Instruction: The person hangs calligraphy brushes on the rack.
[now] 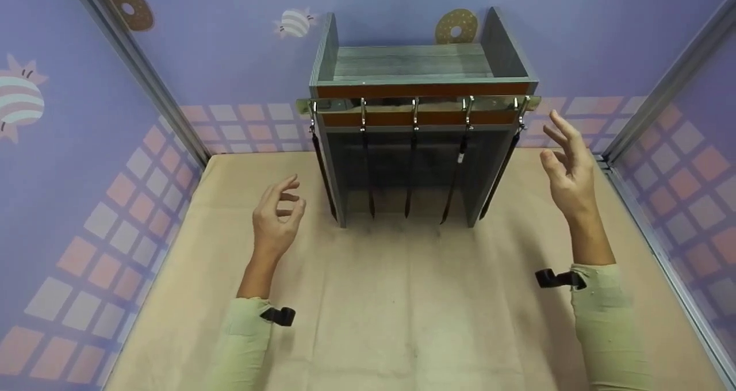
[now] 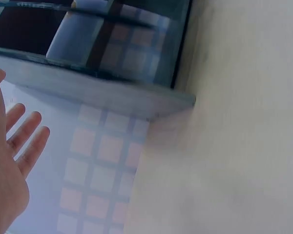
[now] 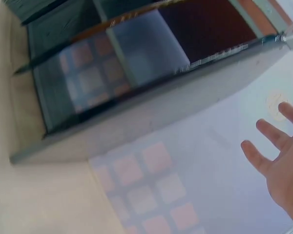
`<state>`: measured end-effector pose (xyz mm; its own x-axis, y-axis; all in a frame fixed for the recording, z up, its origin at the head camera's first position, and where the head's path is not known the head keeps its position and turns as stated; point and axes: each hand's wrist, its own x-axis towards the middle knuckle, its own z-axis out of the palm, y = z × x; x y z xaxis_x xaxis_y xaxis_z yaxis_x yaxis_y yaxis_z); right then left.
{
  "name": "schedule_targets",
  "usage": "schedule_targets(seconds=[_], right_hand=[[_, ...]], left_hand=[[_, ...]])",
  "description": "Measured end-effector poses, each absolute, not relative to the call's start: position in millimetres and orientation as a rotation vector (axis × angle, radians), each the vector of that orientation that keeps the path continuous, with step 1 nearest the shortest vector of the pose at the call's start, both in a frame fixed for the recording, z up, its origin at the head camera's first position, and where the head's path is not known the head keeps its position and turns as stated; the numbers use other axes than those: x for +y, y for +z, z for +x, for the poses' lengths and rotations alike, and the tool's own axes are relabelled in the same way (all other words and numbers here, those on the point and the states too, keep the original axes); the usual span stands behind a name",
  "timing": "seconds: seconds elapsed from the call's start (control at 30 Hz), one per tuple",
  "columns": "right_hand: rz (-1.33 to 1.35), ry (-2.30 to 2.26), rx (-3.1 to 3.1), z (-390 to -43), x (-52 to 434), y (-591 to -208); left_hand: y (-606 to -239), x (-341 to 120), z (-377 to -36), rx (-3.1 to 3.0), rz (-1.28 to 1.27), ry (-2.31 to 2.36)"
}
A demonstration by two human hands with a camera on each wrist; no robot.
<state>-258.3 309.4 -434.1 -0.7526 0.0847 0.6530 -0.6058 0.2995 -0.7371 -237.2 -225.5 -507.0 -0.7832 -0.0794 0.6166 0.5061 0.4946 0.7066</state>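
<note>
A grey wooden rack [image 1: 422,72] stands at the back of the table, with a metal rail of hooks [image 1: 417,104] across its front. Several dark straps [image 1: 409,178] hang from the hooks. My left hand [image 1: 279,215] hovers left of the rack's base, its fingers loosely curled and holding nothing. My right hand [image 1: 566,164] is raised to the right of the rack, fingers spread, holding nothing. The wrist views show the rack's side [image 2: 112,95] [image 3: 127,122] and the fingers [image 2: 24,134] [image 3: 271,141] of each hand in the air.
A beige cloth [image 1: 402,299] covers the table. Purple walls with a tile pattern [image 1: 98,178] and metal corner posts [image 1: 661,86] close the space on three sides. The rack stands against the back wall.
</note>
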Motion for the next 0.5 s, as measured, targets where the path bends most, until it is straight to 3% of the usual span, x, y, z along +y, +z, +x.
schedule_targets(seconds=[0.5], right_hand=[[0.320, 1.161, -2.269, -258.3, 348.1, -441.2]], left_hand=[[-478.9, -277.6, -226.9, -2.330, -0.275, -0.969]])
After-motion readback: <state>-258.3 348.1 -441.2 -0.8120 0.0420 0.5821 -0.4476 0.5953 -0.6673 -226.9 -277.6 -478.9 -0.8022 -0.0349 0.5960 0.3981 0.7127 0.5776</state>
